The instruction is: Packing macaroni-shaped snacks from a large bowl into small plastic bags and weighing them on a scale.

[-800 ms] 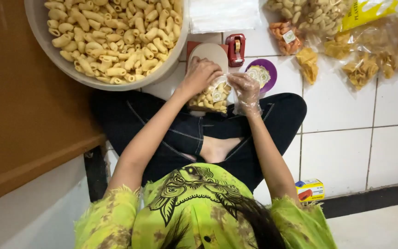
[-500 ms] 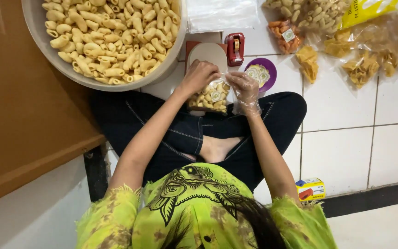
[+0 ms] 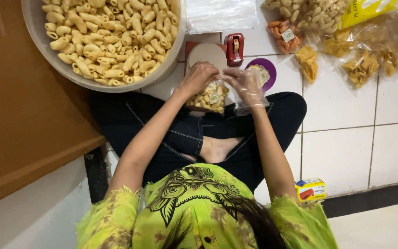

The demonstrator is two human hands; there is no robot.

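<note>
1. I see the white tiled floor (image 3: 346, 152) under everything; the person sits cross-legged on it in dark trousers and a green patterned top.
2. A big grey basin (image 3: 38, 27) at upper left is heaped with pale tube-shaped crackers, its rim just beside the left forearm.
3. At upper right lie clear bags of yellow and orange snacks (image 3: 360, 64) on the floor, well apart from the hands.
4. A stack of empty clear bags (image 3: 219, 14) lies at the top edge, between the basin and the snack bags.
5. The small clear bag of crackers (image 3: 210, 97) sits over the lap, held up between both hands, with a round sticker on its front.
6. My left hand (image 3: 199, 77) is bare and clamped on the bag's top edge.
7. My right hand (image 3: 245, 85) wears a loose clear plastic glove and pinches the same top edge, fingers together.
8. Beyond the hands stand a beige-topped scale (image 3: 207, 53), a red tape dispenser (image 3: 234, 47) and a purple dish of stickers (image 3: 263, 70).
9. A small yellow box (image 3: 310, 189) lies by the right elbow.
</note>
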